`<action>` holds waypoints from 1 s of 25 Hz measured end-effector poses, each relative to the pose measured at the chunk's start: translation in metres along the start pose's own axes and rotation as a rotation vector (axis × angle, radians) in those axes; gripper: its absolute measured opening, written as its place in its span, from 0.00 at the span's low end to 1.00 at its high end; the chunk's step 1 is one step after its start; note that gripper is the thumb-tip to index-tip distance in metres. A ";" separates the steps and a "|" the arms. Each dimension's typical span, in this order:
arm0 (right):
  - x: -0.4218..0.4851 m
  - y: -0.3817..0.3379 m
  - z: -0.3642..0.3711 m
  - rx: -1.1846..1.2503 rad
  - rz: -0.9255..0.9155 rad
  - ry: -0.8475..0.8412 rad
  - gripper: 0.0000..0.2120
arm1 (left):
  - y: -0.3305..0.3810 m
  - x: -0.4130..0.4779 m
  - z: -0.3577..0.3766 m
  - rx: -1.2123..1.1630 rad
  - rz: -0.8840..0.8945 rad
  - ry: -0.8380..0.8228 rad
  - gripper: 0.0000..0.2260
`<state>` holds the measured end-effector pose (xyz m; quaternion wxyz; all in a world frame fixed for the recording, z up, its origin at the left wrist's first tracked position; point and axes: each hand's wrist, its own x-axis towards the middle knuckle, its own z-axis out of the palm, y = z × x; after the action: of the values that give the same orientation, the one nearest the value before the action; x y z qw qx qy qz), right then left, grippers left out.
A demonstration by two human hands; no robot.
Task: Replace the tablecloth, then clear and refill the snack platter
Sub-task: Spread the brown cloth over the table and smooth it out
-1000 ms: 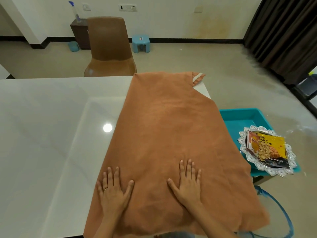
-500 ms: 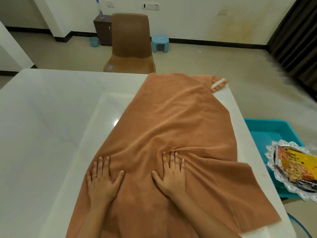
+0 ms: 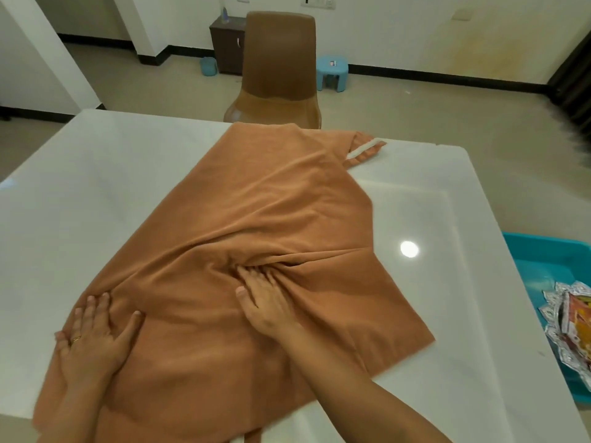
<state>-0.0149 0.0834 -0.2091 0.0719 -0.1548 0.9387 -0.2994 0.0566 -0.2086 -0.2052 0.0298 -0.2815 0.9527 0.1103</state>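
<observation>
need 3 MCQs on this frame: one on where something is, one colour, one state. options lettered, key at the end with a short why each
1. Where is the teal tub?
A. on the table
B. off the table's right edge
C. under the chair

2. What colour is the cloth?
A. orange-brown
B. white
C. blue

3. What is the right hand doing?
A. hovering above the cloth
B. lying flat with no folds near it
C. pressing on the cloth, which is bunched at its fingers

Key: 1 B, the tub sits lower, beyond the white table. 2 A, it matches the brown chair in tone. 3 C, folds radiate from the fingertips, while the left hand lies flat.
</observation>
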 end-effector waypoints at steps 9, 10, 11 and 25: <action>-0.064 0.166 -0.101 -0.041 0.313 0.171 0.42 | 0.131 -0.056 -0.010 -0.202 0.273 0.127 0.32; -0.076 0.198 -0.128 -0.041 0.404 0.206 0.40 | 0.138 -0.063 -0.009 -0.202 0.303 0.143 0.32; -0.088 0.223 -0.153 -0.075 0.498 0.217 0.37 | 0.139 -0.067 -0.005 -0.204 0.312 0.144 0.31; -0.150 0.252 -0.175 -0.396 0.545 0.168 0.37 | 0.197 -0.134 0.049 -0.530 0.461 -0.294 0.17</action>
<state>0.0238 0.4227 -0.2077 0.0405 0.1159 0.9881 -0.0931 0.0617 0.0346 -0.1986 0.0666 -0.0388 0.9151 0.3958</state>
